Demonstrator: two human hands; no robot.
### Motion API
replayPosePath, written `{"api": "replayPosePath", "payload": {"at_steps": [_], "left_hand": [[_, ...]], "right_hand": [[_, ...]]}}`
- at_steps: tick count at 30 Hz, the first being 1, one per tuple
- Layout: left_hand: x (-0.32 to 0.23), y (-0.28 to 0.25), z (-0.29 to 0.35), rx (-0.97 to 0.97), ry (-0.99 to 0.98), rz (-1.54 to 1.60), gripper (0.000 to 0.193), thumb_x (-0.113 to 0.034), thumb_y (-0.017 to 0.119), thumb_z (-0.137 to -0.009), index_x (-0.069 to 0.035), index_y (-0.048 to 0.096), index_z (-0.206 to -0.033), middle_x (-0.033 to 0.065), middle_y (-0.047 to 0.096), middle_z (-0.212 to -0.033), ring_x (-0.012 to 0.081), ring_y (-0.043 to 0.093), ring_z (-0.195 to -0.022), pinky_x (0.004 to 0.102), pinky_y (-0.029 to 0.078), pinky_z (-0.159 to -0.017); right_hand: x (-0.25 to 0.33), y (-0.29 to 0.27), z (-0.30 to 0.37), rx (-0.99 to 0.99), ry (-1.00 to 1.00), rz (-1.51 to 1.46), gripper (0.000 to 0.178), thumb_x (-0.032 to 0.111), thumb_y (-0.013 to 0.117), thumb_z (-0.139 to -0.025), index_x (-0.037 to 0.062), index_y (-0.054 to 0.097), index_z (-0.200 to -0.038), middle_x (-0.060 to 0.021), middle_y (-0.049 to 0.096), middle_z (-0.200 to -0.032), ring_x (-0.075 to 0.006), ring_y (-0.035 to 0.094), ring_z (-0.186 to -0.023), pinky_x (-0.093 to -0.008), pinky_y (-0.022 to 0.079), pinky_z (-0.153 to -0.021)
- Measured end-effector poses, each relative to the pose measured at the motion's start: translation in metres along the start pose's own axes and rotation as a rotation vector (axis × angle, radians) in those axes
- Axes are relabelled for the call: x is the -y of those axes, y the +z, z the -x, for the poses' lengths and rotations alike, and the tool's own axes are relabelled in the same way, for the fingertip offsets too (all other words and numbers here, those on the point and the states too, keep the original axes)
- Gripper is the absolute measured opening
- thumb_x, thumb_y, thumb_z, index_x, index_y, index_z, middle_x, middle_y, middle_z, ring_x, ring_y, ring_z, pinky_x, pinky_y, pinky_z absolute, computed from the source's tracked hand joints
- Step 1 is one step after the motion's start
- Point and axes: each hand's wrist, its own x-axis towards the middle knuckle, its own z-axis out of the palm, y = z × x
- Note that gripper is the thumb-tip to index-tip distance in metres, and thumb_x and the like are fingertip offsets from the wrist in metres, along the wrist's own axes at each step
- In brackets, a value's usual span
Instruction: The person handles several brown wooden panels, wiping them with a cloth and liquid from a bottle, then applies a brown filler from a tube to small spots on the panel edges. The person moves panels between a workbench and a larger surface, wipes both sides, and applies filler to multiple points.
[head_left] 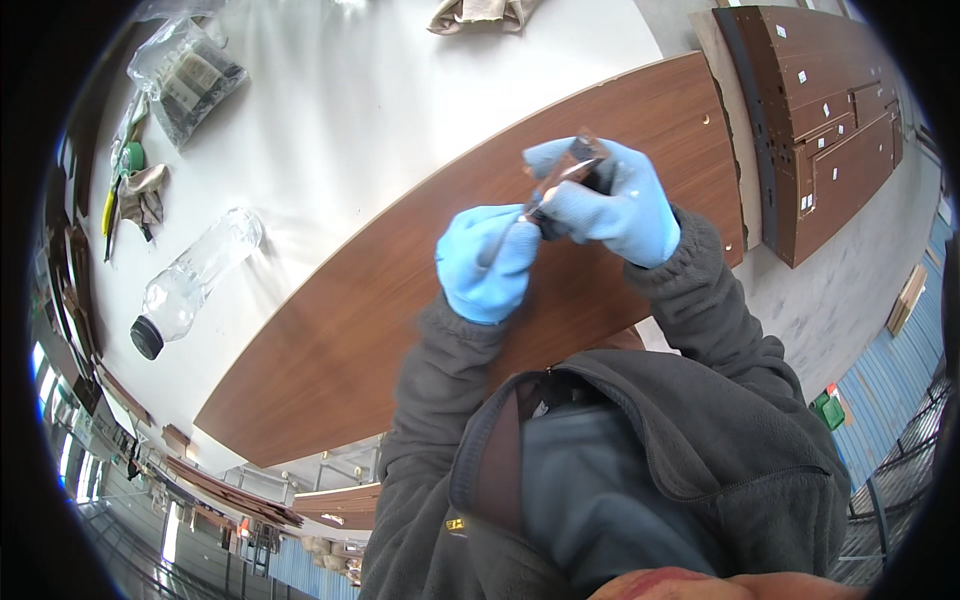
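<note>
Both of my hands wear light blue gloves and meet above a reddish-brown wood-grain board (370, 280). My right hand (625, 205) is closed around a small brown-and-black piece (578, 165) with a shiny surface. Its kind is hard to make out. My left hand (488, 262) pinches the near-left end of the same piece, its fingertips close to those of the right. Much of the piece is hidden by the gloves, and the hands are slightly blurred. Beneath them, the board lies flat on a white table (330, 110).
A clear bottle with a black cap (195, 285) lies on its side at the left. Beyond it are a plastic bag of dark parts (187, 82), a green tape roll (132, 157) and a crumpled cloth (143, 195). Stacked brown panels (840, 130) stand at the right.
</note>
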Motion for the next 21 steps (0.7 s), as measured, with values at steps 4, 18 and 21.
{"api": "replayPosePath", "payload": {"at_steps": [4, 18, 21], "left_hand": [[-0.007, 0.009, -0.01, 0.128, -0.066, 0.069, 0.009, -0.001, 0.072, -0.096, 0.002, 0.074, -0.104, 0.0155, 0.077, -0.102, 0.026, 0.074, -0.091, 0.0364, 0.058, -0.082], [0.013, 0.015, -0.024, 0.084, 0.051, 0.03, 0.01, -0.004, 0.068, -0.096, 0.0, 0.075, -0.102, 0.0173, 0.078, -0.094, 0.0311, 0.075, -0.081, 0.0386, 0.06, -0.072], [0.013, 0.013, -0.024, 0.088, -0.027, 0.142, 0.012, -0.006, 0.066, -0.098, 0.0, 0.076, -0.098, 0.0168, 0.078, -0.092, 0.0284, 0.075, -0.077, 0.0367, 0.061, -0.07]], "right_hand": [[0.003, -0.005, 0.007, -0.103, 0.047, -0.145, 0.033, 0.016, 0.072, -0.099, -0.0034, 0.066, -0.124, -0.0093, 0.076, -0.09, -0.0114, 0.071, -0.075, -0.0225, 0.055, -0.058], [-0.015, -0.011, -0.001, -0.071, 0.016, -0.225, 0.037, 0.02, 0.066, -0.103, -0.0045, 0.065, -0.131, -0.0138, 0.079, -0.096, -0.0143, 0.074, -0.074, -0.0233, 0.057, -0.057], [-0.008, -0.008, -0.001, -0.153, 0.059, -0.124, 0.034, 0.018, 0.065, -0.103, -0.0033, 0.066, -0.13, -0.0131, 0.078, -0.095, -0.0143, 0.074, -0.073, -0.0226, 0.056, -0.055]]}}
